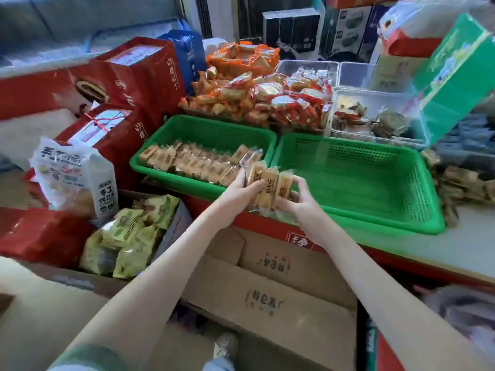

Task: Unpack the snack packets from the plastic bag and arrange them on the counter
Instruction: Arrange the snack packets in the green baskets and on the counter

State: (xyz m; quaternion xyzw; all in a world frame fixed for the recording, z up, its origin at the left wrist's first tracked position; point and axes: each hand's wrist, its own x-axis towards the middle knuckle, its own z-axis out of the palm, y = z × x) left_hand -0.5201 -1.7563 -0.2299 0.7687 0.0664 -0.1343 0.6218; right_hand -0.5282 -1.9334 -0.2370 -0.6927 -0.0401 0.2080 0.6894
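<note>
1. I see my left hand (237,195) and right hand (298,200) at the centre of the frame. Both curl around one stack of tan snack packets (267,183), gripping it from opposite sides.
2. The stack sits between my palms, its packets on edge side by side, above the near rims where two baskets meet.
3. The left green basket (187,129) holds a row of matching packets (198,160), just beyond my left fingers.
4. The right green basket (361,183) lies just beyond my right hand.
5. A cardboard box (267,298) sits under my forearms, lower centre.
</note>
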